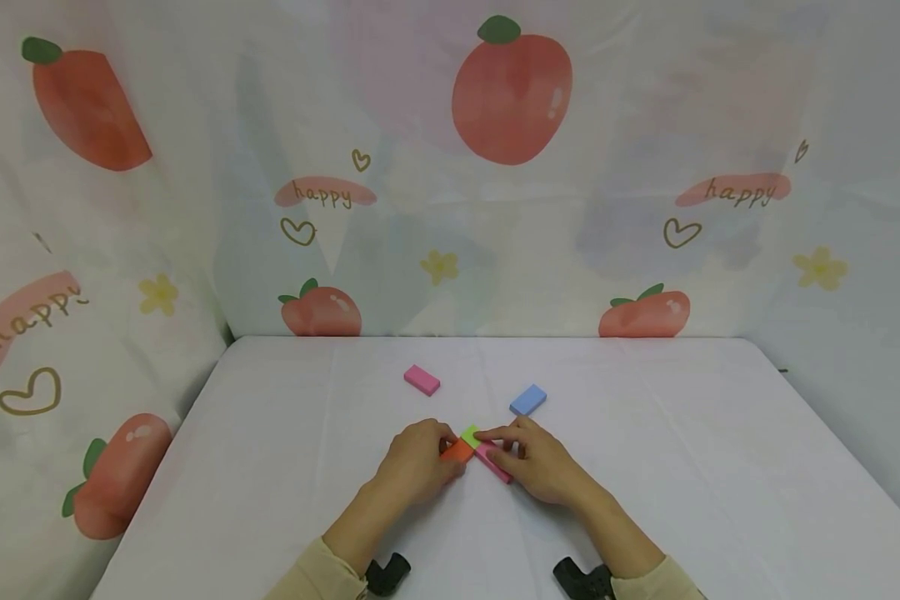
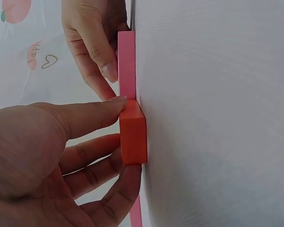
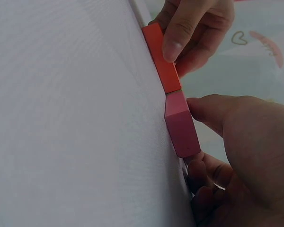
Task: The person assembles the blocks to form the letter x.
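Observation:
Near the table's middle, an orange block (image 1: pixel 458 451), a green block (image 1: pixel 470 435) and a pink block (image 1: pixel 494 463) lie together. My left hand (image 1: pixel 417 460) pinches the orange block with its thumb on the near side and fingers at the far end. On the other side, my right hand (image 1: pixel 543 465) grips the pink block, its index fingertip reaching the green block. In the left wrist view, the orange block (image 2: pixel 133 139) meets the end of the pink block (image 2: pixel 127 65). Both lie flat; the green block is partly covered by fingers.
Farther back on the white table (image 1: pixel 645 433) lie a second pink block (image 1: pixel 422 380), left of centre, and a blue block (image 1: pixel 528 400) just beyond my right hand. A printed cloth (image 1: pixel 397 100) hangs behind the table's far edge.

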`<state>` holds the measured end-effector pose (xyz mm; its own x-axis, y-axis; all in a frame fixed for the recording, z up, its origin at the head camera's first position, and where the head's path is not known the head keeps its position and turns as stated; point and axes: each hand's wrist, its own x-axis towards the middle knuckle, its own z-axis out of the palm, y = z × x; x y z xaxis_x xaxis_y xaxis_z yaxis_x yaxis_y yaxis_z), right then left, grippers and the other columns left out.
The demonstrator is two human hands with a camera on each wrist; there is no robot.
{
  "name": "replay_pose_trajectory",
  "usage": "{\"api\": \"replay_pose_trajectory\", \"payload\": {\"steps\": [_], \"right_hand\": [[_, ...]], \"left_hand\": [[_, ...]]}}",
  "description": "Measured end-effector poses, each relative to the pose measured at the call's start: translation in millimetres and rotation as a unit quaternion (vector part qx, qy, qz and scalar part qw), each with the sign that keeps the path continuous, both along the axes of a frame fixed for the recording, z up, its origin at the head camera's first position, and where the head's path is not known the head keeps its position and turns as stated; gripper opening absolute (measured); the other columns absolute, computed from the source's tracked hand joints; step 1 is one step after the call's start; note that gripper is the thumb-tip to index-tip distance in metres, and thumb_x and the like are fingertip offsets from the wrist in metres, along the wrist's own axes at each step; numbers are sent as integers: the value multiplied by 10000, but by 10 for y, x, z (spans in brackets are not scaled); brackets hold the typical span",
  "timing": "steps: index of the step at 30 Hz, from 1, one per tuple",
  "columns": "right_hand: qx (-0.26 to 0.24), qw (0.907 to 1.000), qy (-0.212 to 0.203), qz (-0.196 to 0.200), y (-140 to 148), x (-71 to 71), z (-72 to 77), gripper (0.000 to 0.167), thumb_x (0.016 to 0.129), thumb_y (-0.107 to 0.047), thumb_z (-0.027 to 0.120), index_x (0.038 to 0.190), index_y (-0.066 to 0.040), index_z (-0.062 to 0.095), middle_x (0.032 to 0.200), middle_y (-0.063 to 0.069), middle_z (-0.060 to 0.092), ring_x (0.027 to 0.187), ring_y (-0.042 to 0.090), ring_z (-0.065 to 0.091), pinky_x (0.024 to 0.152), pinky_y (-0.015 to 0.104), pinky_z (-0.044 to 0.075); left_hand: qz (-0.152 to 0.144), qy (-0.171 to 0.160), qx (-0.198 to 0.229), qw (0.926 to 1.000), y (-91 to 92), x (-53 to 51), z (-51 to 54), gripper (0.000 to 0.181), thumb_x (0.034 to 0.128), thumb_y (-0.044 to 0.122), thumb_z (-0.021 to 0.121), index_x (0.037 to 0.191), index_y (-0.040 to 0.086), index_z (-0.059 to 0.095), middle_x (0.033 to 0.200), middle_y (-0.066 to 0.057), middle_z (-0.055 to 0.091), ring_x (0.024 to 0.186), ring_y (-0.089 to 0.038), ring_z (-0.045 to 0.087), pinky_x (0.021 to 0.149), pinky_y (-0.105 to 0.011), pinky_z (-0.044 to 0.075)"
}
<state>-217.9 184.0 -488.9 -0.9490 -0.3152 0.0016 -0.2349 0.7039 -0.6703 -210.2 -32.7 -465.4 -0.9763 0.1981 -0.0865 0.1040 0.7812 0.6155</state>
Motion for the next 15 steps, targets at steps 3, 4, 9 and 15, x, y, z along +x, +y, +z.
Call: {"api": "replay_pose_trajectory", "payload": {"steps": [3, 4, 9, 15], "right_hand": [[-18, 10000, -13, -4, 6, -1, 2, 316, 977, -234, 721, 1253, -387, 741, 943, -74, 550, 780, 109, 495, 628, 240, 398], [-35, 10000, -13, 8, 8, -1, 3, 316, 978, -234, 720, 1255, -386, 740, 944, -71, 550, 780, 110, 494, 629, 242, 399], [-46, 9999, 33, 86, 18, -9, -10, 307, 983, -250, 715, 1258, -384, 737, 955, -70, 551, 780, 111, 493, 633, 245, 399], [-71, 9999, 76, 117, 22, -17, -19, 301, 983, -253, 716, 1251, -388, 737, 956, -66, 550, 778, 112, 492, 636, 246, 399]], "left_hand": [[-27, 26, 20, 10000, 0, 0, 3, 332, 866, 215, 831, 1149, 66, 740, 979, -27, 689, 861, -169, 586, 799, -388, 553], [-37, 33, 28, 10000, -1, 4, 6, 326, 868, 211, 828, 1145, 63, 740, 972, -27, 685, 853, -167, 583, 789, -380, 549], [-139, 81, 25, 9999, -14, 6, 22, 309, 864, 198, 816, 1123, 48, 740, 939, -36, 663, 825, -172, 569, 744, -363, 516], [-180, 103, -14, 9998, -26, -6, 29, 392, 864, 257, 824, 1184, 52, 728, 960, -48, 661, 846, -186, 574, 762, -388, 527]]}}
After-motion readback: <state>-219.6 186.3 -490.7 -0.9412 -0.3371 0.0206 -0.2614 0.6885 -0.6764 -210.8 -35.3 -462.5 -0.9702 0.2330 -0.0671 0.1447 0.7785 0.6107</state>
